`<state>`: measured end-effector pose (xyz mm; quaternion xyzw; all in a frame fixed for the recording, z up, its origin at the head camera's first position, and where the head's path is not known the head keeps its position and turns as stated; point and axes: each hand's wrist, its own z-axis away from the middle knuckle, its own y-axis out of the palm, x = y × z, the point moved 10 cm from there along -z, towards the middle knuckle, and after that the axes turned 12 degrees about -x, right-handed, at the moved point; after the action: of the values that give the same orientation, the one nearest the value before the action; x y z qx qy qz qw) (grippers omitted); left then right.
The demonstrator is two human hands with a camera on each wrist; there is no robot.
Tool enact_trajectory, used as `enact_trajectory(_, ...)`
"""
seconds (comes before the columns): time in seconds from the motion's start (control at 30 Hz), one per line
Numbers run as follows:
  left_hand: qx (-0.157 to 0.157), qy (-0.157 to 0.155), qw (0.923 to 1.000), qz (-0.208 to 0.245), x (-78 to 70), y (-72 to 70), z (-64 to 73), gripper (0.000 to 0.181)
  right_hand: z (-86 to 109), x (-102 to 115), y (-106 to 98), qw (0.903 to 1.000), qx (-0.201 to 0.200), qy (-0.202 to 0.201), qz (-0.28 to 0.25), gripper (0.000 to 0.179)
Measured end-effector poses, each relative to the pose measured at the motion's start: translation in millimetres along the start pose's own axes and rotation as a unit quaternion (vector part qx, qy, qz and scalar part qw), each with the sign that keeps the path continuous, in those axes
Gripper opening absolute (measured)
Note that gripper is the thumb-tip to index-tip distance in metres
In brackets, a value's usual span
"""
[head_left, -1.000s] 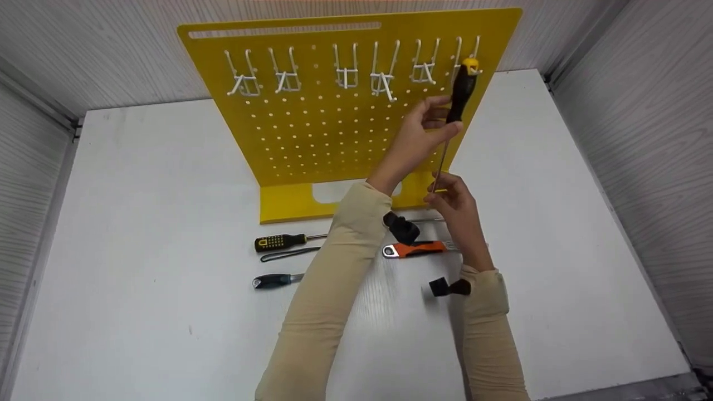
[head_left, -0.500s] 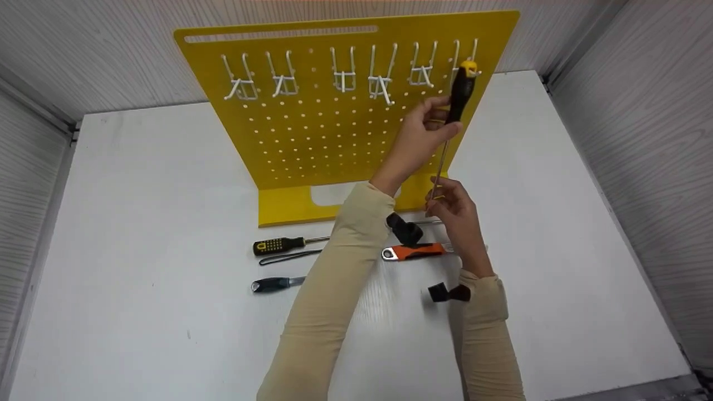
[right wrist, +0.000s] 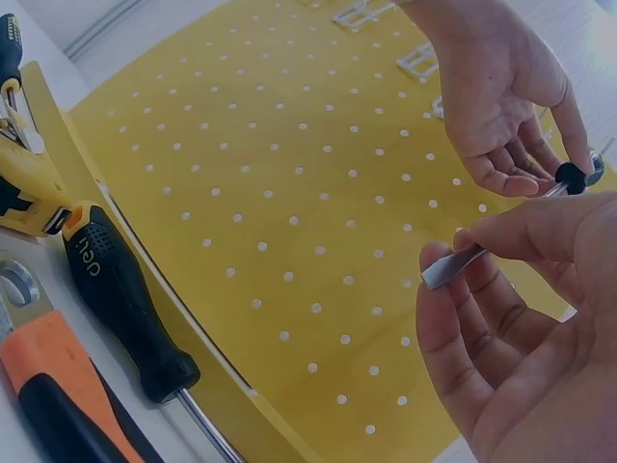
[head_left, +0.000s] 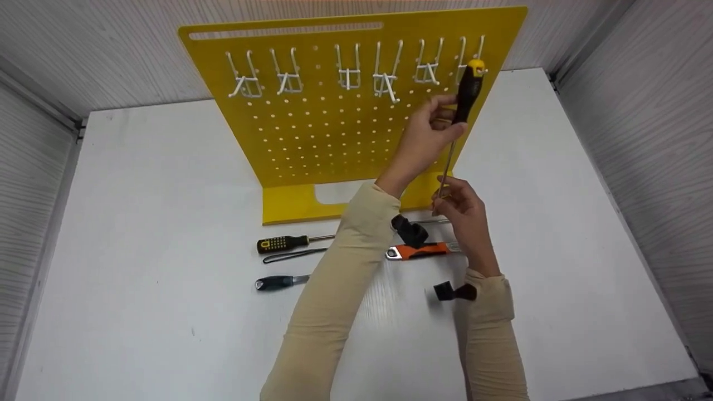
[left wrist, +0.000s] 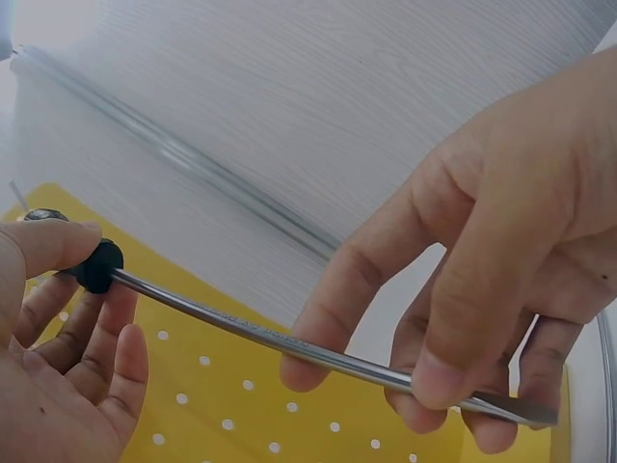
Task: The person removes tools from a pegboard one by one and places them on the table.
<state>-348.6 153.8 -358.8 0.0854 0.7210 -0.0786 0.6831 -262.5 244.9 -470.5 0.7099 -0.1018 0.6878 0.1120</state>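
A flathead screwdriver (head_left: 469,88) with a black handle and yellow end cap stands tilted in front of the pegboard, handle up. My left hand (head_left: 421,139) grips the lower handle, close to the rightmost hook. Lower down, my right hand (head_left: 467,214) pinches the metal shaft near its tip. The left wrist view shows the shaft (left wrist: 231,328) running between both hands, its flat end just past the right fingers. Seen from the right wrist, the flat blade tip (right wrist: 451,265) lies between thumb and fingers.
The yellow pegboard (head_left: 328,139) carries a row of white wire hooks (head_left: 384,83). Before it lie another screwdriver (head_left: 282,244), a thin black loop (head_left: 292,255), a dark-handled tool (head_left: 276,282) and an orange-handled wrench (head_left: 421,250). The right wrist view adds a "deli" screwdriver (right wrist: 120,299).
My right hand sits slightly lower along the shaft than a second ago. The left hand keeps its grip, and the screwdriver stays almost in place before the board.
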Motion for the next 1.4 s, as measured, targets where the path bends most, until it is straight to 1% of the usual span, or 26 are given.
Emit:
enact_trajectory(0.2, 0.005, 0.002, 1.0, -0.004, -1.4, 2.8, 3.5, 0.043, 1.5, 1, -3, 1.0, -0.004, -0.001, -0.002, 0.031)
enact_trajectory(0.43, 0.017, 0.01, 0.9997, -0.01, -2.0, 7.9, 6.6, 0.045, 2.5, 3, -9, 0.9997, -0.006, -0.01, -0.02, 0.032)
enact_trajectory(0.57, 0.01, 0.021, 0.9997, -0.008, -2.9, 8.2, 8.5, 0.044, 3.0, 2, -13, 0.9997, -0.008, -0.012, -0.02, 0.032)
enact_trajectory(0.77, -0.002, 0.043, 0.999, 0.006, -2.7, 6.3, 14.4, 0.042, 7.0, 1, -15, 0.9998, 0.008, -0.009, -0.018, 0.032)
enact_trajectory(0.93, -0.001, 0.048, 0.9988, 0.002, -4.4, 6.2, 17.0, 0.04, 9.2, 2, -18, 0.9998, 0.012, -0.006, -0.016, 0.032)
enact_trajectory(1.1, -0.003, 0.048, 0.9988, -0.005, -6.8, 3.9, 17.5, 0.039, 9.4, 1, -18, 0.9998, 0.014, 0.005, -0.016, 0.032)
enact_trajectory(1.17, -0.003, 0.042, 0.9991, -0.012, -6.0, 3.2, 17.8, 0.039, 9.2, 0, -17, 0.9998, 0.016, 0.006, -0.012, 0.032)
enact_trajectory(1.27, -0.003, 0.033, 0.9993, -0.02, -4.8, 3.0, 17.7, 0.04, 8.6, 0, -17, 0.9998, 0.017, 0.002, -0.01, 0.031)
enact_trajectory(1.4, -0.007, 0.036, 0.9992, -0.015, -6.0, 3.3, 18.5, 0.04, 8.6, 1, -18, 0.9997, 0.016, -0.004, -0.018, 0.029)
